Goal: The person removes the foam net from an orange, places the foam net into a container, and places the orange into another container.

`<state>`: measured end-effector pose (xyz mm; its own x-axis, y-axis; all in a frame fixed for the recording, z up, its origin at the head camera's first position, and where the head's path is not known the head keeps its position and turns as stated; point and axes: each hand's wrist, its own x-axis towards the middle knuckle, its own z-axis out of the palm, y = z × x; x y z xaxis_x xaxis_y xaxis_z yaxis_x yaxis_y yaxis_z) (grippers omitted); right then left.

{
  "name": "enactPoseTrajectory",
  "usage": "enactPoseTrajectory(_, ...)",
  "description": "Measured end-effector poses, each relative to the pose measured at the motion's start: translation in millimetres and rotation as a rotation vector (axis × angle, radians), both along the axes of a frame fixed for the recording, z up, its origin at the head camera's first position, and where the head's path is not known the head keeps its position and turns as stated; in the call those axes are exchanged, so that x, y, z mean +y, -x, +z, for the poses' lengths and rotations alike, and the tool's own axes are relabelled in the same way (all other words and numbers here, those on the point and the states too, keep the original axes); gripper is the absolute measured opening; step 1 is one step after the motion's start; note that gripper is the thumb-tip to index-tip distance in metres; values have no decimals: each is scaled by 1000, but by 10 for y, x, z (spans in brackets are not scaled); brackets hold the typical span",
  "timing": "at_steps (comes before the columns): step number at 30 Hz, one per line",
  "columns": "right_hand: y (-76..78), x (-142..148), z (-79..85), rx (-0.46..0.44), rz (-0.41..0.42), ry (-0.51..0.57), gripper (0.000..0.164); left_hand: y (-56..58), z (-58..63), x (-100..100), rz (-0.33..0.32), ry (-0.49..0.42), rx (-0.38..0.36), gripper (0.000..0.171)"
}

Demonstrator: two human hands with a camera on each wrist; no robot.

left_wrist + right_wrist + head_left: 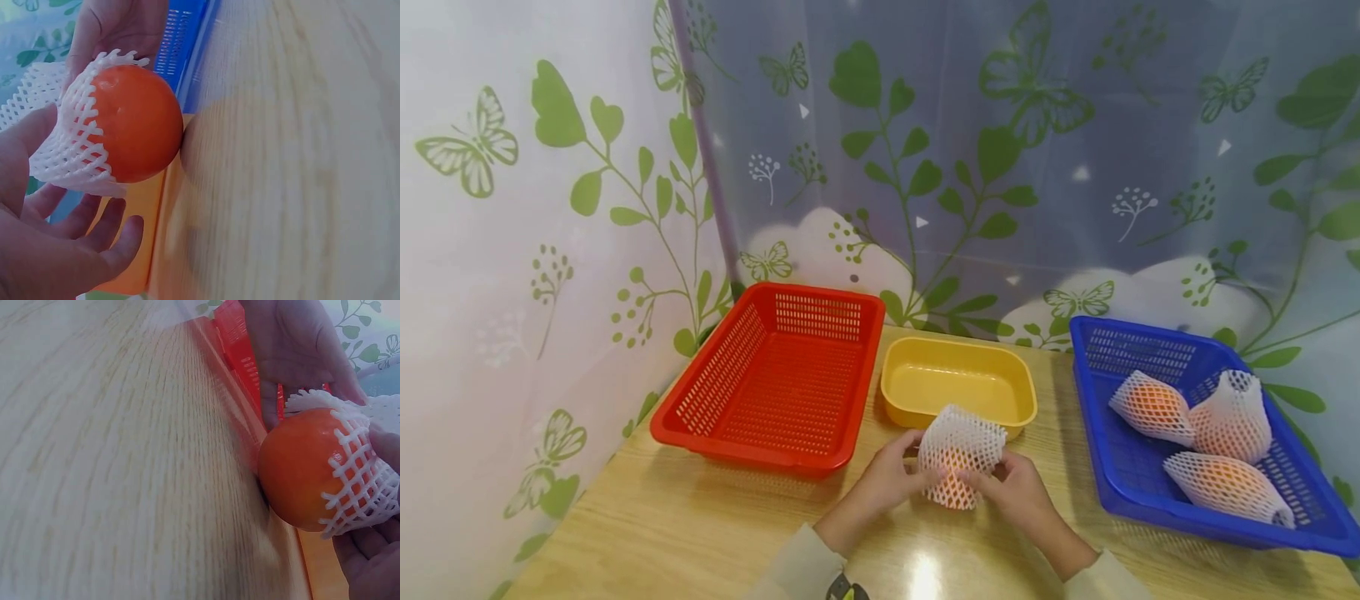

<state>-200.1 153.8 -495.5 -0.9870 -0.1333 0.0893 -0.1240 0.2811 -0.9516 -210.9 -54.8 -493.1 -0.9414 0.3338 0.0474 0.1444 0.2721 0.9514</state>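
A white foam net sleeve (961,437) covers part of a smooth, round orange fruit (140,125), held low over the table in front of the yellow basin. My left hand (886,477) grips the sleeve from the left, its thumb on the near side and its other fingers round the far side. From the opposite side my right hand (1021,492) pinches the net between thumb and fingers. Bare fruit bulges from the sleeve's open end in both wrist views, at or close to the tabletop. The sleeve's loose end extends beyond the fruit.
A yellow basin (891,410) stands just behind the hands. To the left is a red basket (775,454). At the right, a blue basket (1097,467) contains three net-wrapped orange fruits (1153,408). Patterned curtains (925,250) rise behind the wooden table (647,517).
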Motion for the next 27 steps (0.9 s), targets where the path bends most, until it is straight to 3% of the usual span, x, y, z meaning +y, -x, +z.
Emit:
enactPoseTrajectory(5, 6, -13, 5, 13, -49, 31, 31, 5, -11, 5, -38, 6, -17, 64)
enactPoseTrajectory(14, -39, -65, 61, 79, -180, 62, 32, -4, -28, 17, -57, 5, -6, 58)
enactPoseTrajectory(21, -50, -55, 50, 75, -100, 144, 39, -9, -21, 10, -54, -1, -35, 54)
enactPoseTrajectory(27, -50, -24, 28, 67, -27, 133, 45, -11, -13, 1, -38, -17, -45, 51)
